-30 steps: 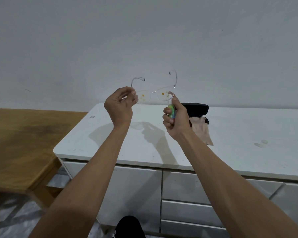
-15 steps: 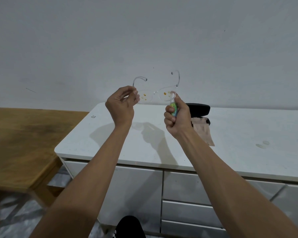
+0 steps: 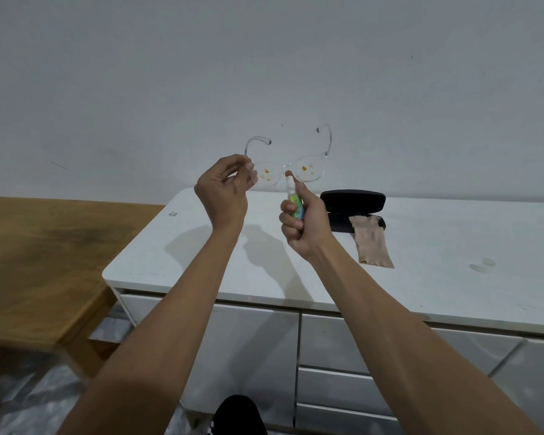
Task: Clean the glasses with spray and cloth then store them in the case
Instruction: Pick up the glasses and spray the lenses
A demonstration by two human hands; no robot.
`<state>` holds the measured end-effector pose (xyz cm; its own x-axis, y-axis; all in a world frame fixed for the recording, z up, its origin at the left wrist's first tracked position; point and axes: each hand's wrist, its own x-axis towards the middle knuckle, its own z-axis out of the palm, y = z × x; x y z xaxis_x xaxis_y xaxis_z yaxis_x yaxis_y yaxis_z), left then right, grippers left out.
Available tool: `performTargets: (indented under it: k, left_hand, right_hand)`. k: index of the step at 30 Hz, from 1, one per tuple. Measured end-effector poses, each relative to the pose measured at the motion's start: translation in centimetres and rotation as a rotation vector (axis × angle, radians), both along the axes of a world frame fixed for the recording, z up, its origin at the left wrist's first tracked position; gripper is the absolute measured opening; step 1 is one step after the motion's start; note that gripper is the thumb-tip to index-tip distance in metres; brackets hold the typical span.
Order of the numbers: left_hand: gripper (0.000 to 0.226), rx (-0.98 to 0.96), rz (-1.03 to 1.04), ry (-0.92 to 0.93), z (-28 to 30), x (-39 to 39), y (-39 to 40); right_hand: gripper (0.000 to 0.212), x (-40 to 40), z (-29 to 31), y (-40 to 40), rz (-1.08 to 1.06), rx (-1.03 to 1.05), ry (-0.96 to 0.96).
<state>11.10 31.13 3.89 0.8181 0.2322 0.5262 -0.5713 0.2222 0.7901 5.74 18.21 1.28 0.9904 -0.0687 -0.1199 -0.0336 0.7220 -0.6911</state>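
Note:
Clear-framed glasses point(image 3: 308, 171) with yellow-brown spots on both lenses are held up in front of the wall, arms unfolded. My left hand point(image 3: 222, 191) pinches their left edge. My right hand point(image 3: 305, 222) grips a small green spray bottle point(image 3: 294, 206) upright, its index finger on the nozzle just below the bridge of the glasses. An open black case point(image 3: 354, 200) lies on the white cabinet point(image 3: 453, 271) behind my right hand. A beige cloth point(image 3: 372, 244) lies partly over the case's lower half and onto the cabinet top.
A wooden table point(image 3: 41, 246) stands left of the cabinet, lower and close to it. A small wet smear point(image 3: 481, 265) marks the cabinet top at the right. Drawers run along the cabinet front below my arms.
My right hand has moved left and lower with the bottle, from the right lens to under the bridge. The glasses stay pinched in my left hand, turned slightly.

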Motion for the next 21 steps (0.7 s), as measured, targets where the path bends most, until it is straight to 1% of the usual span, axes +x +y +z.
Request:
performTargets:
  k: [3,6,9,13,15,18,21]
  left_hand:
    - [0.006,-0.002,0.009,0.001,0.1,-0.1,0.0]
    - [0.007,-0.003,0.006,-0.005,0.1,-0.3,-0.1]
    - [0.008,0.005,0.009,-0.016,0.1,-0.3,-0.2]
    - [0.007,0.009,0.013,-0.012,0.1,-0.3,-0.1]
    - [0.008,0.008,0.01,-0.007,0.1,-0.3,-0.2]
    - [0.008,0.004,0.006,-0.003,0.1,-0.5,-0.2]
    - [0.006,0.0,0.007,-0.002,0.2,-0.6,-0.2]
  right_hand:
    - [0.019,0.1,0.2,0.8,0.016,0.007,-0.008]
    - [0.015,0.2,0.2,1.3,0.032,0.0,0.028]
    - [0.025,0.4,0.2,1.4,0.044,-0.001,0.05]
    - [0.03,0.7,0.3,1.5,0.041,-0.002,0.056]
    - [0.028,0.8,0.3,1.7,0.037,0.001,0.055]
    - [0.016,0.8,0.4,1.9,0.018,-0.005,0.047]
    - [0.016,0.5,0.4,2.0,-0.003,-0.021,0.043]
